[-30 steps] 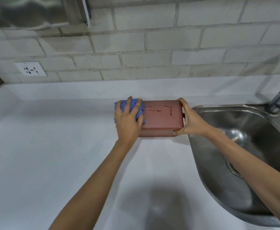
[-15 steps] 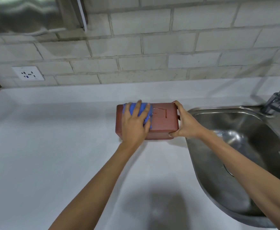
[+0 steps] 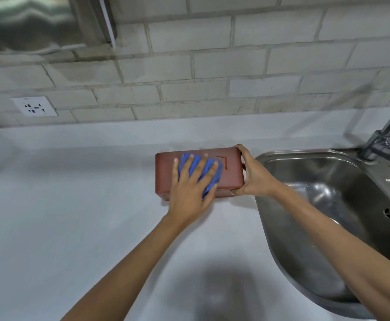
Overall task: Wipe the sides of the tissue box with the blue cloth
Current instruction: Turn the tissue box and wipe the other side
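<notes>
A reddish-brown tissue box [image 3: 165, 174] lies on the white counter, close to the sink. My left hand [image 3: 189, 188] presses the blue cloth [image 3: 209, 172] flat onto the middle of the box's top face, fingers spread over it. Blue shows between the fingers and at the hand's right edge. My right hand [image 3: 253, 179] grips the box's right end, thumb at the near bottom corner and fingers over the far top corner. The slot in the box's top is partly covered by the cloth.
A steel sink [image 3: 328, 205] sits directly right of the box, with a tap [image 3: 384, 137] at its far right. A brick wall with a socket [image 3: 34, 106] runs behind. The white counter [image 3: 62, 216] extends left and toward me.
My left hand has slid the blue cloth from the box's left end rightward onto the middle of its top. The right hand keeps its grip on the right end.
</notes>
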A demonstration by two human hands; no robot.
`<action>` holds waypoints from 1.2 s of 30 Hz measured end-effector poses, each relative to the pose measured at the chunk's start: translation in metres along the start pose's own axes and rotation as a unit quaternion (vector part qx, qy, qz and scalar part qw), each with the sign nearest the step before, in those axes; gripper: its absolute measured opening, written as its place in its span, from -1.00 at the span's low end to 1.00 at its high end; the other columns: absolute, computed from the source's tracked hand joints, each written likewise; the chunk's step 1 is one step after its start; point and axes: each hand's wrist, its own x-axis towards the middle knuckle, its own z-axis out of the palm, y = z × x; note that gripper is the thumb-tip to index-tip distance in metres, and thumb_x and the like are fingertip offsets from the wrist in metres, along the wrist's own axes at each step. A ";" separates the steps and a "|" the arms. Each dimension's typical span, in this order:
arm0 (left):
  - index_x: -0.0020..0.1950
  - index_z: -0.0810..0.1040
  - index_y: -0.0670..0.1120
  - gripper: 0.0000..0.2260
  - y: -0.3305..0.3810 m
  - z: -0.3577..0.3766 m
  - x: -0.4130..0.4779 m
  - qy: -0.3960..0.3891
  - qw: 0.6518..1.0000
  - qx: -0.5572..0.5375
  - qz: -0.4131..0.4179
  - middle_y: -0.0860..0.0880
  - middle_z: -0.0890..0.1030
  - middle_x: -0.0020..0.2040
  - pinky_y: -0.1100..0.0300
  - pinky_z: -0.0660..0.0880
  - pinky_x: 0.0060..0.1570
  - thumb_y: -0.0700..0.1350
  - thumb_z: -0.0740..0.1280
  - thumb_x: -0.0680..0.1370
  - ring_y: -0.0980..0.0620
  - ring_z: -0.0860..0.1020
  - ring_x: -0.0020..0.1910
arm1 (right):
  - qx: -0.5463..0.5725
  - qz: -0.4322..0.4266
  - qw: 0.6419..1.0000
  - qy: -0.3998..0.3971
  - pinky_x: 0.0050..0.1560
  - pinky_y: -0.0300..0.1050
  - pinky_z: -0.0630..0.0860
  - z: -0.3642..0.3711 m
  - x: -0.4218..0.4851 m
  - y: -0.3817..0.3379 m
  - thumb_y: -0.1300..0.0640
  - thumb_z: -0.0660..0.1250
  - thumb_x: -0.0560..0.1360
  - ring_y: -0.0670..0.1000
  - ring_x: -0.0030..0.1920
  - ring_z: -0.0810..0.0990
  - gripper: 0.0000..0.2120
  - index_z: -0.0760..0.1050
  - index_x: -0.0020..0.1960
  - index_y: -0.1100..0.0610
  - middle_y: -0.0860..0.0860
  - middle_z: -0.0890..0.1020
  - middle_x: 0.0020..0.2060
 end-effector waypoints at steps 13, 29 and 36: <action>0.26 0.57 -0.16 -0.66 0.019 -0.001 0.022 -0.014 0.995 -0.092 -0.020 -0.21 0.56 0.27 -0.22 0.39 0.28 -0.08 0.29 0.52 -0.32 0.49 0.25 | 0.022 0.015 1.000 0.004 0.20 -0.02 0.54 0.005 -0.002 -0.001 0.15 0.62 0.05 0.05 0.19 0.52 0.05 0.12 0.39 0.04 -0.03 0.42 0.23; 0.24 0.59 -0.12 -0.63 0.007 -0.002 0.001 -0.012 0.996 -0.075 0.053 -0.18 0.58 0.27 -0.21 0.45 0.21 -0.04 0.20 0.52 -0.30 0.52 0.22 | 0.034 0.016 0.999 0.018 0.28 -0.12 0.45 0.014 -0.005 0.005 0.03 0.61 0.02 0.00 0.26 0.49 0.10 0.12 0.44 0.07 -0.04 0.45 0.28; 0.28 0.55 -0.10 -0.62 0.040 0.000 0.041 -0.004 0.990 -0.094 -0.107 -0.22 0.53 0.31 -0.22 0.36 0.31 -0.11 0.33 0.46 -0.32 0.47 0.26 | 0.037 0.008 0.999 0.034 0.24 -0.21 0.46 0.018 -0.005 0.006 0.10 0.59 0.07 -0.07 0.20 0.53 -0.02 0.20 0.39 0.06 -0.09 0.50 0.22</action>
